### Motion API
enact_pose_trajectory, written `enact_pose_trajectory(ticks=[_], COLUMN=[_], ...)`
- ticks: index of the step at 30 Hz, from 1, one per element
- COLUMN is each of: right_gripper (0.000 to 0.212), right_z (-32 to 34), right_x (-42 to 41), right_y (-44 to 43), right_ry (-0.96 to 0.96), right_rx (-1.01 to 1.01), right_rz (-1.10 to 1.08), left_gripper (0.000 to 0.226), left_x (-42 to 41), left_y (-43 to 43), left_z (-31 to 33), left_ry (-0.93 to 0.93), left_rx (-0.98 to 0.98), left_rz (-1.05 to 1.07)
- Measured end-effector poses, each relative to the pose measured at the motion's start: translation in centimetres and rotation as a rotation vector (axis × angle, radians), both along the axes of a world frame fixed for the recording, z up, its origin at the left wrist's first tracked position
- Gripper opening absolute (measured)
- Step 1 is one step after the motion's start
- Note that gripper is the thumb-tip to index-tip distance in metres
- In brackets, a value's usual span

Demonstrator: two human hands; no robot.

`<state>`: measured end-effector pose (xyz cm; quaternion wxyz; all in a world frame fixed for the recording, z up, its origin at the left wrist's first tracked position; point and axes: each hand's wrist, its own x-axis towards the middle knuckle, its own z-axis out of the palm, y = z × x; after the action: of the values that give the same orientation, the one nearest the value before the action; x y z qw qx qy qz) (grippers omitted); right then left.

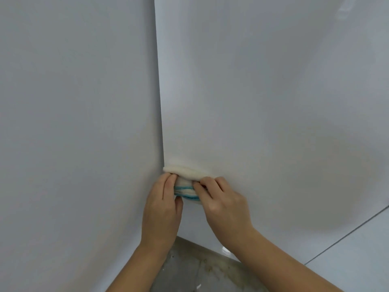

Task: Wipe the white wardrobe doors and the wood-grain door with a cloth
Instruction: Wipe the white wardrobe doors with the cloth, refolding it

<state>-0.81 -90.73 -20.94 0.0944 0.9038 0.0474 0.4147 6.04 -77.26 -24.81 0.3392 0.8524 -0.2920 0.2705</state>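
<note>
My left hand (163,204) and right hand (222,200) both grip the folded cloth (186,175). My fingers (168,182) curl round its blue-striped edge and press it against the white wardrobe door (273,102), just right of the seam (161,123) with the neighbouring door (73,123). Below the cloth lies what looks like stained floor (200,268).

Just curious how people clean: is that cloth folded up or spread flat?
Folded: the cloth shows stacked blue-edged layers, held by left hand and right hand.
</note>
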Motion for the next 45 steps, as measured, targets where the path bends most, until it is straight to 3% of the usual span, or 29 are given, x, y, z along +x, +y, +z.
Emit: enact_pose_trajectory(ticks=[8, 12, 14, 17, 20, 22, 25, 28, 30, 32, 37, 45], right_gripper=[0.027, 0.03, 0.032, 0.036, 0.046, 0.052, 0.045, 0.019, 0.006, 0.019, 0.033, 0.027], right_z=[-4.7, -4.9, -4.9, -4.9, -4.4, -4.3, -4.6, -3.4, -2.6, -1.9, -1.3, -3.0], right_x=[-0.2, -0.3, -0.3, -0.6, -0.7, -1.0, -3.4, -6.1, -5.5, -4.1, -0.7, 0.2], right_y=[-0.1, 0.0, 0.1, 0.3, 0.5, 0.6, 1.1, 2.4, 2.7, 2.7, 3.4, 3.6], right_ry=[0.009, 0.033, 0.053, 0.079, 0.118, 0.157, 0.185, 0.21, 0.391, 0.505, 0.365, 0.289], right_rx=[0.064, 0.091, 0.106, 0.115, 0.152, 0.196, 0.502, 1.244, 1.76, 2.032, 2.301, 2.232], right_rz=[0.011, -0.006, -0.018, -0.031, -0.033, 0.004, 0.059, -0.101, -0.173, -0.199, -0.166, -0.158], left_gripper=[0.06, 0.043, 0.027, 0.01, 0.027, 0.026, 0.024, 0.025, 0.025, 0.027, 0.031, 0.016], left_x=[-1.0, -2.5, -3.3, -2.7, -0.9, -0.3, 0.2, 0.7, 0.8, 0.7, 0.7, 0.7], left_y=[0.5, 0.8, 0.8, 0.6, -0.1, -0.8, -1.6, -1.7, -1.8, -1.9, -1.8, -1.7], left_z=[-4.0, -3.0, -2.3, -1.4, -0.3, 0.5, 0.9, 0.6, 0.5, 0.5, 0.7, -0.3], left_ry=[0.16, 0.35, 0.541, 0.988, 1.342, 1.45, 1.487, 1.487, 1.475, 1.464, 1.435, 1.335], left_rx=[-0.057, -0.296, -0.463, -0.793, -1.078, -1.191, -1.29, -1.305, -1.307, -1.294, -1.258, -1.17], left_rz=[-0.086, -0.03, 0.069, 0.109, -0.043, -0.103, -0.085, -0.058, -0.049, -0.051, -0.037, 0.022])
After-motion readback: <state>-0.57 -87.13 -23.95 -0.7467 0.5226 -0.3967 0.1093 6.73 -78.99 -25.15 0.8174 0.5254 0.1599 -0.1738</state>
